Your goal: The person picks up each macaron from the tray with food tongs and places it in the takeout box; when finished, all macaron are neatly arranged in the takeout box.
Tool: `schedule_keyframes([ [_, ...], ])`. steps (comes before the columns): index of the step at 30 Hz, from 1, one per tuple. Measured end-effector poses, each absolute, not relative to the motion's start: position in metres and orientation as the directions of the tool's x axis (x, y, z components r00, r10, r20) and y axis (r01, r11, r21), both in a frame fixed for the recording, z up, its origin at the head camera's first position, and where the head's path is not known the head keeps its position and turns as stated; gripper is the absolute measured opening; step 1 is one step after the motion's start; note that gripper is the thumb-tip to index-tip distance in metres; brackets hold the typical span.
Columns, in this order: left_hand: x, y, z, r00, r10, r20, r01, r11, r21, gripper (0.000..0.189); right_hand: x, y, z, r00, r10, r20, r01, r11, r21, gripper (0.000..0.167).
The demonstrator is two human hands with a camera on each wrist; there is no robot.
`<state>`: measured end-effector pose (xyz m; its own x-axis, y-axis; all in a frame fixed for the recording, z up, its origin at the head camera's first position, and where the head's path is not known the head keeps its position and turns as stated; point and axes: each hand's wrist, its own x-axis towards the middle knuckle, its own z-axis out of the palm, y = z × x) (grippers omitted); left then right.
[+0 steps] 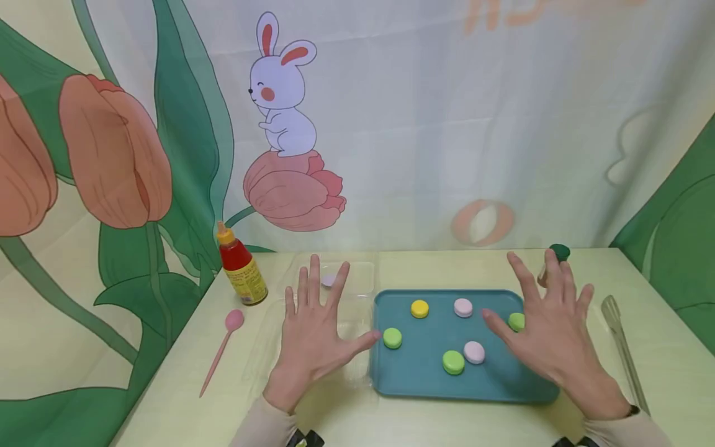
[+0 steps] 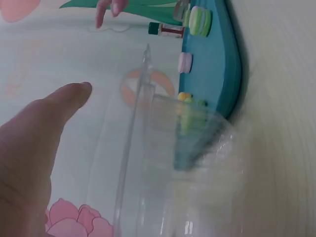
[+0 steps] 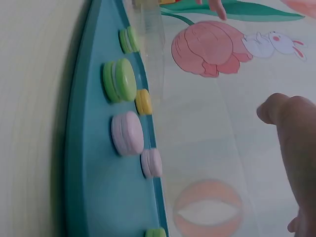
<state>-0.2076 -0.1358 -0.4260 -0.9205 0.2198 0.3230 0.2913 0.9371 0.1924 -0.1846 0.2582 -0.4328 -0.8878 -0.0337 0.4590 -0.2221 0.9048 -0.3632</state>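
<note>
My left hand (image 1: 313,335) is held with fingers spread above a clear plastic container (image 1: 360,316), and nothing is in it. My right hand (image 1: 558,332), fingers also spread and holding nothing, hovers over the right end of a blue tray (image 1: 413,382). On the tray lie a yellow macaron (image 1: 419,308), two pale pink macarons (image 1: 463,307) and three green macarons (image 1: 453,362), one partly beside my right fingers. A small lilac piece (image 1: 328,280) shows in the back of the container, partly hidden by my left hand. My left thumb (image 2: 66,103) shows large in the left wrist view.
A red and yellow squeeze bottle (image 1: 242,267) stands at the back left, with a pink spoon (image 1: 226,338) in front of it. Metal tongs (image 1: 624,347) lie at the right. A green-capped bottle (image 1: 560,252) is partly behind my right hand. A printed curtain (image 1: 402,124) hangs behind.
</note>
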Motion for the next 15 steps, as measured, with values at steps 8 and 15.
schedule_keyframes([
  [8, -0.203, -0.175, -0.423, -0.885, 0.148, 0.442, 0.291, 0.915, 0.278, 0.119, -0.173, 0.297, -0.431, -0.82, 0.171, 0.547, -0.172, 0.837, -0.52, 0.1],
  [15, -0.195, -0.224, -0.429, -0.927, 0.031, 0.375, 0.211, 0.868, 0.45, 0.107, -0.156, 0.33, -0.441, -0.826, 0.316, 0.467, -0.032, 0.8, -0.599, 0.097],
])
